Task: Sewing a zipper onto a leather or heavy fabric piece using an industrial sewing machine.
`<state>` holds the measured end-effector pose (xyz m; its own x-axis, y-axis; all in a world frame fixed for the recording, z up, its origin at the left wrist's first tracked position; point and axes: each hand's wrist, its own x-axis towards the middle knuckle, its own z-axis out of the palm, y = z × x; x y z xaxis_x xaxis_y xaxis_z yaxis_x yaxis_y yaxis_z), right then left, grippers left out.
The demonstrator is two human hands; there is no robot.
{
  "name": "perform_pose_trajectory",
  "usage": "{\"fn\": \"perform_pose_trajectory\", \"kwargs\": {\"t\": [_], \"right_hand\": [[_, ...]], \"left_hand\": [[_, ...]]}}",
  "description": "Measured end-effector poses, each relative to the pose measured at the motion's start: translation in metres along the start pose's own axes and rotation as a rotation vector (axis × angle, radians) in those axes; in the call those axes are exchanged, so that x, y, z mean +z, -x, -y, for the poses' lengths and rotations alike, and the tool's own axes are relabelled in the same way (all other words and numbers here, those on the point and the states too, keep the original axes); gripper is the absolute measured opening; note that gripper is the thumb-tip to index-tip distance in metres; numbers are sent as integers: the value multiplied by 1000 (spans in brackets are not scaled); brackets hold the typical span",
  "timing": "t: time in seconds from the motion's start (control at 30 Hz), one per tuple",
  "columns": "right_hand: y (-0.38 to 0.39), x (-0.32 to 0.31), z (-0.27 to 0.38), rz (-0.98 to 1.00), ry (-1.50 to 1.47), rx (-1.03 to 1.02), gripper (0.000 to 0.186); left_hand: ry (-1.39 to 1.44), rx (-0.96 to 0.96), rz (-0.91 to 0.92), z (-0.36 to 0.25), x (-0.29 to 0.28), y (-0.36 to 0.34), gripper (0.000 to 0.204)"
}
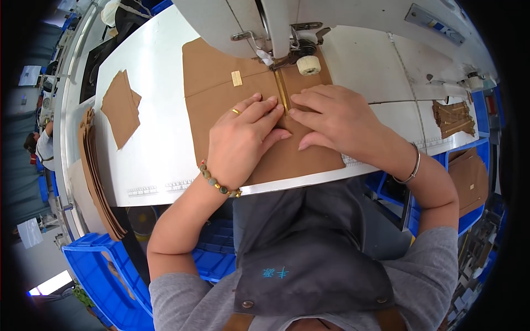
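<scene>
A brown fabric panel point(221, 118) lies flat on the white sewing table, with a gold-toothed zipper point(282, 88) running down its middle from under the sewing machine head point(273, 33). My left hand point(247, 129) rests on the panel left of the zipper, its fingertips at the zipper's edge. On the other side my right hand point(335, 118) presses flat on the panel, fingertips close to the left ones. Both hands have fingers stretched out and hold nothing. A small beige label point(237, 78) sits on the panel's upper left. The needle and presser foot are hard to make out.
Loose brown pieces point(121, 107) lie at the table's left. More brown panels point(94, 171) hang over its left edge, above a blue crate point(110, 276). Zippered brown strips point(454, 118) rest at the right, with another blue crate holding brown panels point(468, 179) below.
</scene>
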<state>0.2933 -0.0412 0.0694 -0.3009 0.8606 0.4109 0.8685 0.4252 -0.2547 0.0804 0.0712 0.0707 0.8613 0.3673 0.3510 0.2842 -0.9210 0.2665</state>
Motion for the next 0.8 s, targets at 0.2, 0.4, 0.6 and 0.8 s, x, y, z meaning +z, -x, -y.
{"fn": "perform_pose_trajectory", "kwargs": {"t": [0.2, 0.4, 0.6, 0.8], "right_hand": [[-9, 4, -12, -25, 8, 20, 51], [-19, 10, -26, -62, 47, 44, 50], [-22, 15, -34, -76, 50, 49, 48], [-18, 16, -27, -109, 96, 14, 52]], "left_hand": [[-31, 36, -40, 14, 5, -14, 40], [-53, 49, -63, 28, 11, -27, 38], [-73, 25, -70, 32, 15, -32, 39], [-51, 24, -66, 23, 13, -19, 45]]}}
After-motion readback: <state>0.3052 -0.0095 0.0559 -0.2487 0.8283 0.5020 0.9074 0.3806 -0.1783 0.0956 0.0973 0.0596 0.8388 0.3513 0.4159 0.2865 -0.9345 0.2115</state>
